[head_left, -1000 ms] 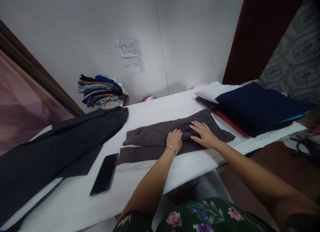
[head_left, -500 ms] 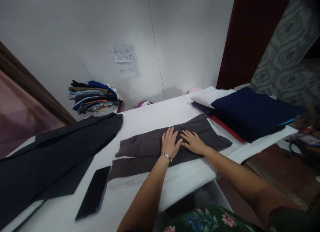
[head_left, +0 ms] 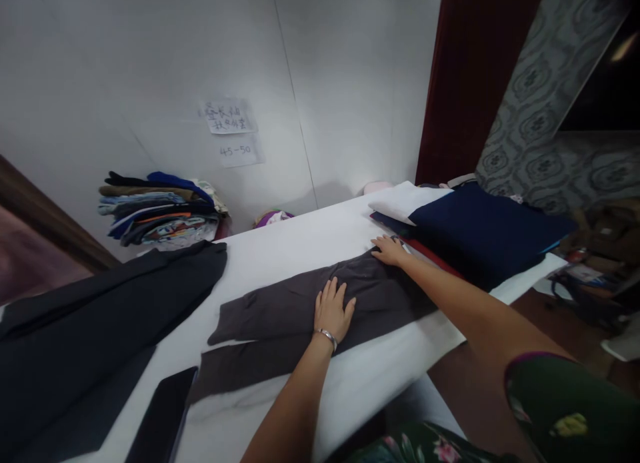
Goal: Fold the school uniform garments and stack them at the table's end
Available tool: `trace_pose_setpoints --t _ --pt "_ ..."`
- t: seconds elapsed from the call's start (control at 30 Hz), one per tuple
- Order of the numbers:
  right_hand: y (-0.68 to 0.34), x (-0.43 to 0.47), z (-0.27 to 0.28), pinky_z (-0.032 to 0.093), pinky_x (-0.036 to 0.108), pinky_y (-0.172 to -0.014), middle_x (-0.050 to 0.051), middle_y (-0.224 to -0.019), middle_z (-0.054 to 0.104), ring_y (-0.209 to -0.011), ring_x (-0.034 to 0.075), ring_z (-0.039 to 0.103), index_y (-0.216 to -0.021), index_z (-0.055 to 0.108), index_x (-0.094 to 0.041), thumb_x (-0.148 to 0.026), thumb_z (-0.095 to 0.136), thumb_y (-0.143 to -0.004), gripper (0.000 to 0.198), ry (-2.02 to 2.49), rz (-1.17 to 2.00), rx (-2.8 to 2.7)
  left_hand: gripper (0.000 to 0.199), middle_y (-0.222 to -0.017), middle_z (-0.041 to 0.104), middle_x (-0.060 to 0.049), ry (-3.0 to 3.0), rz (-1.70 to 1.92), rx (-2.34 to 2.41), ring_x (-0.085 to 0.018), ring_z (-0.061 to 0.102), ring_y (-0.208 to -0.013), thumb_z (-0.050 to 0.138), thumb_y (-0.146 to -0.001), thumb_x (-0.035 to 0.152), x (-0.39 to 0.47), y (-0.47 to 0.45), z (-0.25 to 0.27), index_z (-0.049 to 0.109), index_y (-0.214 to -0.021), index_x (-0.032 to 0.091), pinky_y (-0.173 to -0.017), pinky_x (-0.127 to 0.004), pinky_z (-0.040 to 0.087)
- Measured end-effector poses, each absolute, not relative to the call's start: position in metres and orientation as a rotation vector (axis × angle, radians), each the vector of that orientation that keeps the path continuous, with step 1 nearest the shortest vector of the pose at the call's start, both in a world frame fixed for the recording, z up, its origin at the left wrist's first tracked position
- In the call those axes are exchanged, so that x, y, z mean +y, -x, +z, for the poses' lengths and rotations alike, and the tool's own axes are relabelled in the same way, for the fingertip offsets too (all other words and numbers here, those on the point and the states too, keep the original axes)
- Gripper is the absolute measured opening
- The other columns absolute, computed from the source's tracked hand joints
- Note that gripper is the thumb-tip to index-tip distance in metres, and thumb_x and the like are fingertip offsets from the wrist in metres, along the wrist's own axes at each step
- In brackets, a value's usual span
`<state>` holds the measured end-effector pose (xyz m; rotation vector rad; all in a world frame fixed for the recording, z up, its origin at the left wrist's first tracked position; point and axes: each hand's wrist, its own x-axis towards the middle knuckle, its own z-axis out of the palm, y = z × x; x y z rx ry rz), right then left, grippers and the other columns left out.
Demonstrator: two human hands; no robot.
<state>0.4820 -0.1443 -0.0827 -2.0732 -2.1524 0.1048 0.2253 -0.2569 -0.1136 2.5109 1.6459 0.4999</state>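
Note:
Dark grey-brown pants [head_left: 285,310] lie flat on the white table, their two legs pointing left with a narrow gap between the leg ends. My left hand [head_left: 333,311], with a bracelet at the wrist, rests palm down on the middle of the pants, fingers spread. Out at the far right corner of the pants, near the waist end, my right hand [head_left: 390,251] lies on the cloth with its fingers stretched out. My right forearm hides part of the pants' right end.
Black pants [head_left: 100,323] and a phone [head_left: 163,416] lie at the left on the white table [head_left: 280,253]. Folded clothes [head_left: 165,210] are piled by the wall. A stack topped with navy cloth [head_left: 480,230] stands at the right.
My right hand has moved from the middle of the pants to their far right corner. My left hand stays on the middle. The view has shifted somewhat to the right.

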Motion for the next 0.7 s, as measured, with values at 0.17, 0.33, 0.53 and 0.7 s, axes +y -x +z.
trace_pose_setpoints --t 0.17,0.33,0.53,0.7 --pt "-0.488 -0.127 -0.079 0.022 0.052 -0.104 0.014 -0.123 0.061 -0.12 0.031 0.049 -0.124 0.058 -0.021 -0.049 0.049 -0.086 0.048 2.102 0.081 -2.239 0.049 -0.151 0.03 -0.007 -2.521 0.508 1.64 -0.023 0.025 -0.139 0.037 -0.093 0.042 -0.257 -0.225 -0.114 0.046 -0.136 0.021 -0.112 -0.044 0.024" --pt "-0.5 -0.121 -0.078 0.024 0.041 -0.104 0.011 -0.117 0.065 -0.115 0.026 0.054 -0.117 0.063 -0.021 -0.057 0.042 -0.088 0.051 2.08 0.039 -2.261 0.048 -0.151 0.03 -0.006 -2.519 0.527 1.62 -0.023 0.025 -0.139 0.038 -0.093 0.042 -0.255 -0.224 -0.116 0.045 -0.136 0.022 -0.112 -0.045 0.025" --pt "-0.516 -0.113 -0.081 0.043 0.031 -0.085 0.01 -0.112 0.067 -0.105 0.026 0.06 -0.108 0.068 -0.021 -0.063 0.041 -0.086 0.054 2.161 0.08 -2.204 0.049 -0.152 0.029 -0.006 -2.493 0.531 1.599 -0.023 0.023 -0.14 0.037 -0.093 0.043 -0.256 -0.223 -0.117 0.045 -0.136 0.022 -0.113 -0.045 0.022" --pt "-0.522 -0.108 -0.089 0.044 0.028 -0.082 0.008 -0.106 0.069 -0.099 0.023 0.062 -0.104 0.069 -0.022 -0.054 0.043 -0.088 0.044 2.182 0.085 -2.153 0.049 -0.151 0.029 -0.005 -2.473 0.543 1.587 -0.023 0.023 -0.14 0.038 -0.092 0.045 -0.258 -0.224 -0.114 0.045 -0.136 0.024 -0.113 -0.045 0.022"
